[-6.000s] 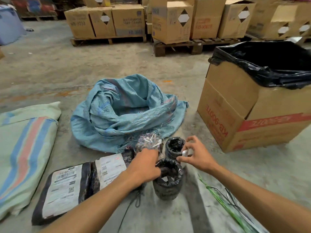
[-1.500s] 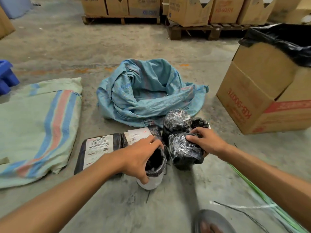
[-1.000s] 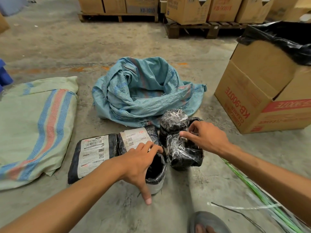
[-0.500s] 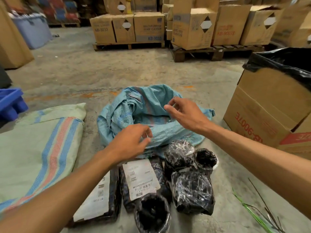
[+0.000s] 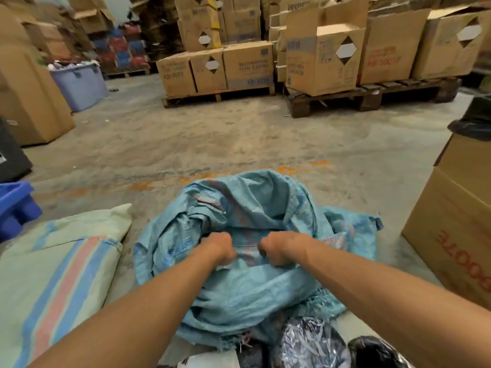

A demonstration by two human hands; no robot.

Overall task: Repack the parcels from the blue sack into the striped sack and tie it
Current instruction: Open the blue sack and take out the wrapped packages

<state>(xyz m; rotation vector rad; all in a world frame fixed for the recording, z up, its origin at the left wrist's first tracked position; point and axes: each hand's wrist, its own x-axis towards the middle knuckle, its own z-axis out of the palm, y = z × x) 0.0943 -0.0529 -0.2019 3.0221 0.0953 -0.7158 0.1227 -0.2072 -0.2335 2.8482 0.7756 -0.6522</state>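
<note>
Both hands are curled into the cloth of the blue sack (image 5: 255, 261): the left hand (image 5: 219, 247) and the right hand (image 5: 277, 248) each grip a bunched fold at the near lip of the sack's mouth, side by side with a short band of fabric stretched between them. The fingers are buried in the weave, so only the knuckles show. The sack lies crumpled on the concrete floor (image 5: 239, 144), its opening directly beyond the hands, and neither hand is nearer to it than the other. Whether any parcels are left inside cannot be told; the folds hide the interior. On the near side of the blue sack, at the bottom of the view, sit black film-wrapped parcels (image 5: 310, 343), partly under its frayed hem. The striped sack (image 5: 58, 274) lies flat just to the left of the blue sack, closer to the left hand, its long axis running away from the person. To the right of the blue sack stands a cardboard box (image 5: 457, 229), which narrows that side; the floor beyond the sack is open up to the pallets of cartons (image 5: 247, 67).
</note>
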